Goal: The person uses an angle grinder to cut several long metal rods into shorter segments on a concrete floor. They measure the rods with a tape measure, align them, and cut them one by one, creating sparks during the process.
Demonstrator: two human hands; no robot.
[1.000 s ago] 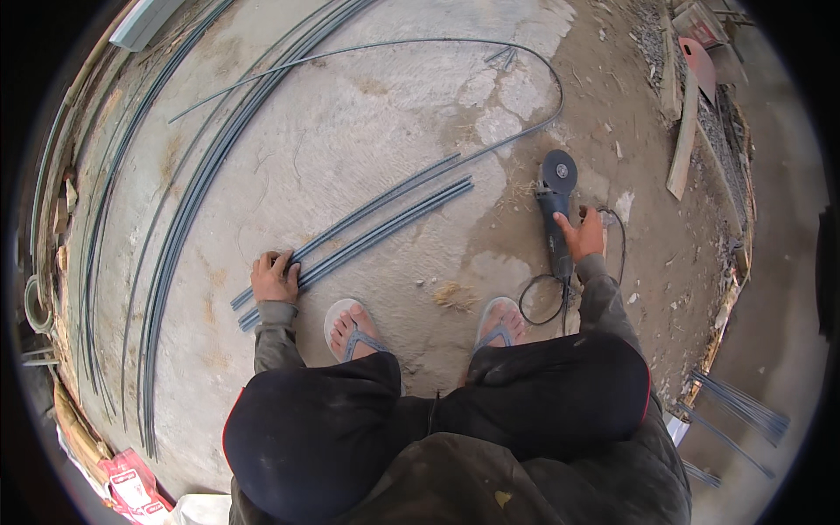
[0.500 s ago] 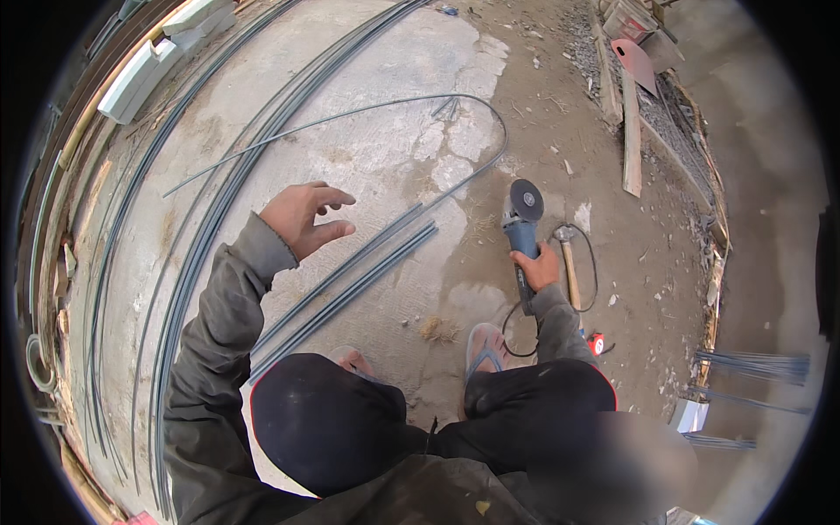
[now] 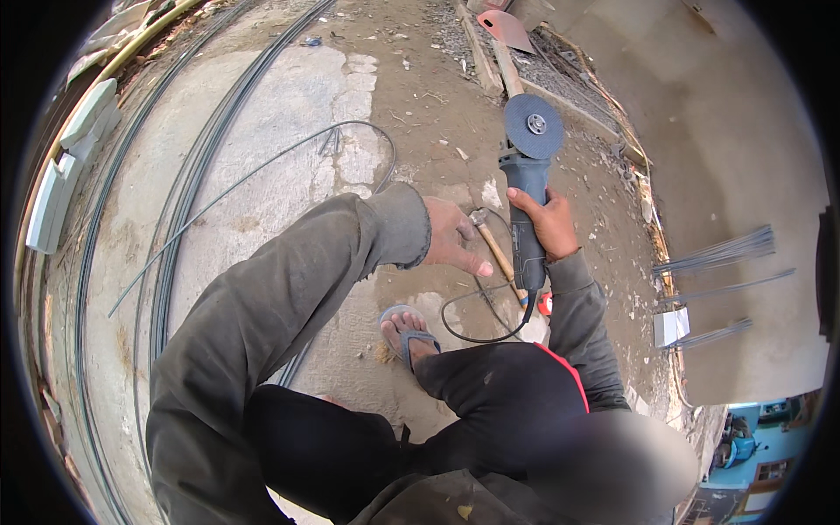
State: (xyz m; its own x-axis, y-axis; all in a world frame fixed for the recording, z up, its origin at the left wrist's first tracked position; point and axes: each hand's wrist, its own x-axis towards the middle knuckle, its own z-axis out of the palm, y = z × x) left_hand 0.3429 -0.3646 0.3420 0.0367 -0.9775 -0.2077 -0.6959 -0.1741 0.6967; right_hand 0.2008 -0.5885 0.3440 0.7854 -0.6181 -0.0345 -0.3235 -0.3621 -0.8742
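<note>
My right hand (image 3: 553,226) is closed around the body of a blue-grey angle grinder (image 3: 528,210), lifted off the ground with its dark cutting disc (image 3: 533,126) pointing away from me. My left hand (image 3: 451,238) reaches across toward the grinder but stays apart from it, empty, thumb stretched out and the other fingers partly bent. Beyond that hand lies a hammer (image 3: 497,251) with a wooden handle. The grinder's black cord (image 3: 472,338) loops down beside my sandalled foot. Close to my right forearm sits a red tape measure (image 3: 546,304).
Long steel rods (image 3: 206,140) run along the concrete at left, and one bent rod (image 3: 249,168) curves over them. White blocks (image 3: 54,203) lie at the far left. A pinkish shovel blade (image 3: 505,31) is at the top; more rods (image 3: 719,251) stick out at right.
My right hand has raised the grinder closer to me. My left hand has swung right, from above the rods toward the grinder. The view has shifted to the right.
</note>
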